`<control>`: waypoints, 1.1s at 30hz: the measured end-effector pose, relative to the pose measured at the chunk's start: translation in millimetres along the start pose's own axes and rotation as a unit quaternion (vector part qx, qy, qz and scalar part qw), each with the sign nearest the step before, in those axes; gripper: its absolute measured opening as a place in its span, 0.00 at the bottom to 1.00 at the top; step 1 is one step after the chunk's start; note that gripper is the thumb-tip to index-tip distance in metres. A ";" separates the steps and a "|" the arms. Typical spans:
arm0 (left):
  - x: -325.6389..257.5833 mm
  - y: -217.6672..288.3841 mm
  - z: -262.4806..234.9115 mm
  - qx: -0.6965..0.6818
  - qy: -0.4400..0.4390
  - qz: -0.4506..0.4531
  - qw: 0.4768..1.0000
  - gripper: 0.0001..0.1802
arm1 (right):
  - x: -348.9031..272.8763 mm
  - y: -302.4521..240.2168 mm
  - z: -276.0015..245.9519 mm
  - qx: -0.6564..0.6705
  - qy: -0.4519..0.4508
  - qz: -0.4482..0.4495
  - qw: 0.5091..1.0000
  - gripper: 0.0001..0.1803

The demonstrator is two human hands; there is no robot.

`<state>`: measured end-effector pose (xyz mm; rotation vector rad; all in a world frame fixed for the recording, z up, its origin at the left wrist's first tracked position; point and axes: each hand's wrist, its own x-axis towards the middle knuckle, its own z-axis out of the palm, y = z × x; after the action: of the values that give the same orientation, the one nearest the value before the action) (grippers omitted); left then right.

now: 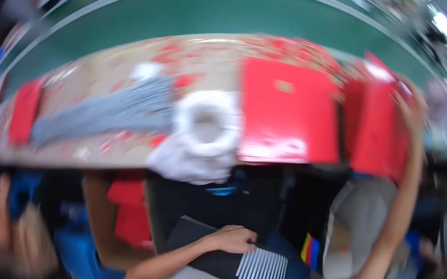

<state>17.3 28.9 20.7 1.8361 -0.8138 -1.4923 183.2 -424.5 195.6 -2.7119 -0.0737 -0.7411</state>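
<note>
My left hand lies low over a dark flat board at my lap. Its fingers are curled, and what they hold is not clear. Just beside them is a black and white striped thing. At the right, my right arm reaches up and my right hand is closed at the upper edge of a red glossy folded card, blurred by motion. Left of that card lies a flat red glossy sheet with a small gold mark. A white ring-shaped roll sits beside the sheet, on white cloth or plastic.
A long bundle of grey cords stretches over the brown tabletop, among red scraps. A red block is at the far left end. Beneath stands an open carton with red pieces. Another person's arm shows at lower left.
</note>
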 end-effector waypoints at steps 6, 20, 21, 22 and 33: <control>27.6 14.5 1.3 0.035 -0.058 0.008 0.998 0.22 | -11.5 30.1 -53.4 -0.051 -0.008 0.023 0.998 0.19; 25.5 7.4 1.5 0.011 -0.031 0.017 0.999 0.19 | -52.6 109.1 -45.6 0.041 -0.093 0.239 0.966 0.22; 26.0 7.6 0.1 0.011 -0.031 0.016 0.999 0.19 | -49.5 106.4 -42.0 0.029 -0.104 0.234 0.966 0.22; 26.6 7.4 -0.5 0.014 -0.030 0.016 0.999 0.19 | -46.8 103.7 -39.1 0.024 -0.121 0.261 0.957 0.23; 26.7 9.0 0.9 0.012 -0.020 0.009 1.000 0.16 | -50.1 125.3 -18.8 0.052 -0.160 0.237 0.957 0.24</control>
<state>20.1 2.3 11.8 1.8172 -0.8690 -1.5172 147.7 -547.3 148.2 -2.5668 0.4363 -0.1522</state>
